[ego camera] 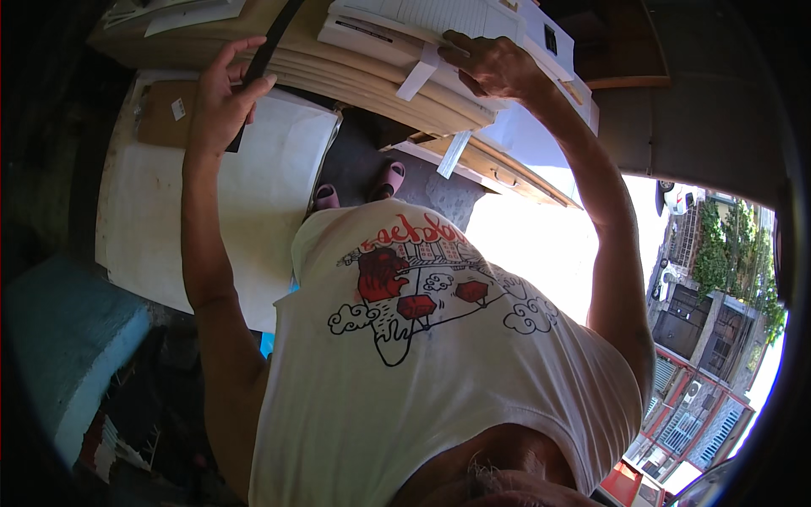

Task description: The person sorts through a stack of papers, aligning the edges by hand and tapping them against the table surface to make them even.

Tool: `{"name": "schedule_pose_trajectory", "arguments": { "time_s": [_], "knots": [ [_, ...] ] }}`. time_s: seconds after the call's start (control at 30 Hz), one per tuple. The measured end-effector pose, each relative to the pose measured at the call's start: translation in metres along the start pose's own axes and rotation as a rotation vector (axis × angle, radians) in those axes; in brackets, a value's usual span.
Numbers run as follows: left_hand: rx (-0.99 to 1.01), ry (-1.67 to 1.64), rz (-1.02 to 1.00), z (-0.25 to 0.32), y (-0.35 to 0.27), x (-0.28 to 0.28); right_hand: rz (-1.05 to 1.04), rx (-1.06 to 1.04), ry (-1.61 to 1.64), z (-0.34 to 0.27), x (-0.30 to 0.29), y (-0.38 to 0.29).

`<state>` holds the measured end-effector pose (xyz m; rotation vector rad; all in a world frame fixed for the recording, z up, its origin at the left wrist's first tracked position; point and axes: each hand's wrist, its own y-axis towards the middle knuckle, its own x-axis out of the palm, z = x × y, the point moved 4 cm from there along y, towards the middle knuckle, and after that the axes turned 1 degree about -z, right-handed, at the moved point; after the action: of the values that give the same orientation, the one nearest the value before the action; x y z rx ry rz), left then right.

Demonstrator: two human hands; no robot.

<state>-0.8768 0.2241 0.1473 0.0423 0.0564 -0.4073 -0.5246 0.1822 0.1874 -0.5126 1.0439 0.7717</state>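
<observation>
Near the upper left, my left hand [227, 95] has its thumb and fingers around a long flat black strip [274, 44], which runs from the top edge down past the wrist. My right hand [494, 66] is at the upper right, with its fingertips on the edge of a stack of papers [437, 19]. A white paper strip [418, 76] hangs over the edge of the stack beside those fingers. Beneath the papers lie thick layers of brown board or paper [355, 82]. Whether the right fingers grip a sheet cannot be told.
A pale covered surface [253, 184] with a brown cardboard piece [166, 114] stands at left. A wooden drawer with a metal handle [505, 179] lies below the stack. A teal block-like object [89, 342] is at lower left. Pink sandals [393, 179] are on the floor.
</observation>
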Motion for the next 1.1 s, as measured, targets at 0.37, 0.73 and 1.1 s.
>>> {"name": "schedule_pose_trajectory", "arguments": {
  "time_s": [0.37,0.73,1.1],
  "knots": [
    [0.068,-0.221,0.279,0.01,-0.048,0.088,0.397,0.573,0.643,0.058,0.008,-0.029],
    [0.161,-0.406,0.231,-0.007,-0.027,0.195,0.404,0.925,0.834,0.079,0.0,-0.042],
    [-0.01,-0.178,-0.3,0.0,0.041,0.27,0.645,0.822,0.659,0.177,-0.038,-0.09]
  ]
}}
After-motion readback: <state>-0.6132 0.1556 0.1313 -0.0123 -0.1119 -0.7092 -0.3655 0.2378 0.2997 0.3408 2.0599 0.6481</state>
